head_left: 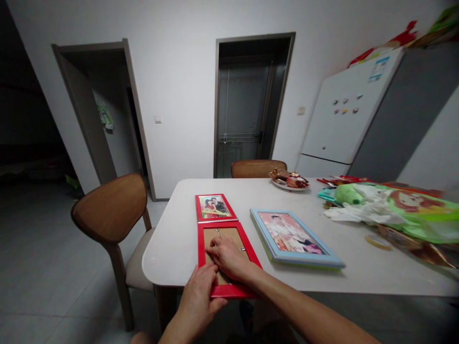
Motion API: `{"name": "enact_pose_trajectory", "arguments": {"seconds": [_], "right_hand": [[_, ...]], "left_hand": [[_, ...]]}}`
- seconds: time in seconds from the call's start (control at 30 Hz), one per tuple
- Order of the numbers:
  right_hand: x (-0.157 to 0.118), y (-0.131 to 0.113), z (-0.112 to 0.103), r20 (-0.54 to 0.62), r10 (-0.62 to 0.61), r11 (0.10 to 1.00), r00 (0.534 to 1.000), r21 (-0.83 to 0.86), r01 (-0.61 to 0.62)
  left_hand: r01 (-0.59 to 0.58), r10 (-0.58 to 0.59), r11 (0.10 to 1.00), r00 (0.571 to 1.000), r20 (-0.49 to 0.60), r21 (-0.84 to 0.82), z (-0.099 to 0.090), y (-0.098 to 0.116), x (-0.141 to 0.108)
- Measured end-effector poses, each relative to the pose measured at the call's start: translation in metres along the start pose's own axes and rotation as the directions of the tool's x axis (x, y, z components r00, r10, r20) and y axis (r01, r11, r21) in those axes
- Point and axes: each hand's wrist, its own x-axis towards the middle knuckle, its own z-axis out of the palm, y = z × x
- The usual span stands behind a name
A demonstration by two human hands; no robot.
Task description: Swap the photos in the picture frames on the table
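A red double photo frame (254, 258) lies unfolded near the table's front edge. Its far panel shows a photo (214, 206) of two people; the near panel has its brown backing board (229, 232) facing up. Small metal clips (243, 249) sit around the board's edge. My left hand (201, 289) grips the near left corner of the frame, thumb below the front edge. Over the board, my right hand (228, 256) has its fingers bent and pinched at the left edge, on what looks like a small clip mostly hidden by the fingertips.
Right of the red frame lies a stack of photo frames, a light blue frame (297, 258) on top. A plate (292, 187) holding items stands at the far edge. Plastic bags (412, 215) and a tape roll (378, 241) lie at right. Brown chairs (111, 210) stand left and behind.
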Motion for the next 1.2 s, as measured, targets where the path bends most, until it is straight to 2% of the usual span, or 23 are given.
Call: {"name": "enact_pose_trajectory", "arguments": {"seconds": [0.13, 0.3, 0.43, 0.53, 0.7, 0.93, 1.0, 1.1, 1.2], "right_hand": [[0.004, 0.001, 0.0, -0.009, -0.011, 1.0, 1.0, 0.01, 0.011], [0.014, 0.004, 0.009, -0.029, 0.084, 0.993, 0.996, 0.091, -0.081], [0.019, 0.006, 0.014, -0.063, 0.119, 0.984, 0.991, 0.141, -0.109], [0.02, 0.006, 0.014, -0.042, 0.116, 0.982, 0.992, 0.158, -0.108], [0.021, 0.003, 0.012, -0.033, 0.181, 0.967, 0.983, 0.186, -0.172], [0.015, 0.006, 0.01, -0.046, 0.158, 0.947, 0.986, 0.291, -0.138], [0.017, 0.015, 0.01, -0.068, 0.229, 0.937, 0.971, 0.287, -0.201], [0.026, 0.034, 0.012, -0.093, 0.385, 0.906, 0.918, 0.226, -0.357], [0.038, 0.053, 0.018, -0.086, 0.476, 0.869, 0.875, 0.198, -0.454]], "left_hand": [[0.009, -0.01, 1.0, 1.0, 0.012, 0.028, -0.001, 0.002, 0.0], [0.008, -0.008, 0.999, 1.0, 0.016, 0.041, 0.001, 0.001, -0.001], [0.003, -0.003, 0.999, 1.0, 0.014, 0.05, 0.002, 0.0, -0.002], [0.003, -0.004, 0.999, 1.0, 0.015, 0.045, 0.003, -0.001, -0.002], [-0.012, 0.012, 0.999, 1.0, 0.013, 0.037, 0.004, -0.003, -0.001], [-0.025, 0.024, 0.999, 1.0, 0.013, 0.036, 0.006, -0.005, -0.001], [-0.014, 0.013, 0.999, 1.0, 0.023, 0.043, 0.005, -0.005, -0.001], [-0.009, 0.008, 0.999, 0.999, 0.043, 0.042, 0.003, -0.002, -0.003], [-0.009, 0.006, 0.999, 0.998, 0.063, 0.044, 0.001, 0.001, -0.005]]}}
